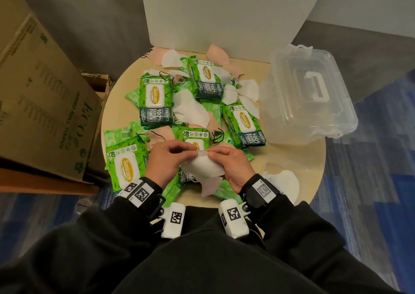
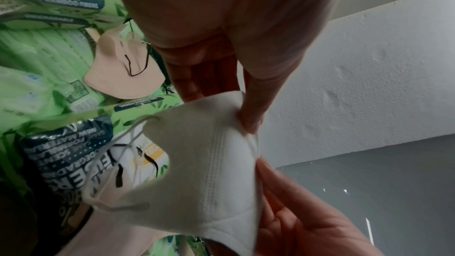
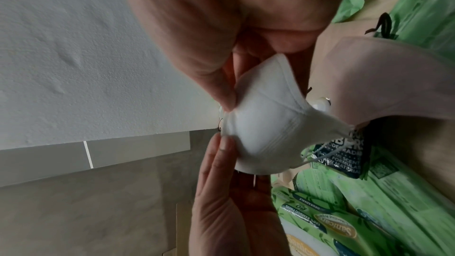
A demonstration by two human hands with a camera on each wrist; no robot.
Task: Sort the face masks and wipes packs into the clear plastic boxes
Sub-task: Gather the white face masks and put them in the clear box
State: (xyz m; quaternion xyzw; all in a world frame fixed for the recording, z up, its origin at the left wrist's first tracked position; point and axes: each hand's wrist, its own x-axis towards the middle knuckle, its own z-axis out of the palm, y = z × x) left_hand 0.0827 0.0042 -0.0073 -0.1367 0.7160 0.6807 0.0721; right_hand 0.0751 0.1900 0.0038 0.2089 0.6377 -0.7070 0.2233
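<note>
Head view: white mask [image 1: 203, 167], probably two-handed.

Head view looks down; both wrist views closely share the white mask [image 2: 204, 172].

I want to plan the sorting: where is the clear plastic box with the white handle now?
In the head view the clear plastic box sits at the right edge of the round table, lid on, just right of the pile of wipes packs and masks.

Wipes pack [image 1: 195, 142] half behind hands
</note>
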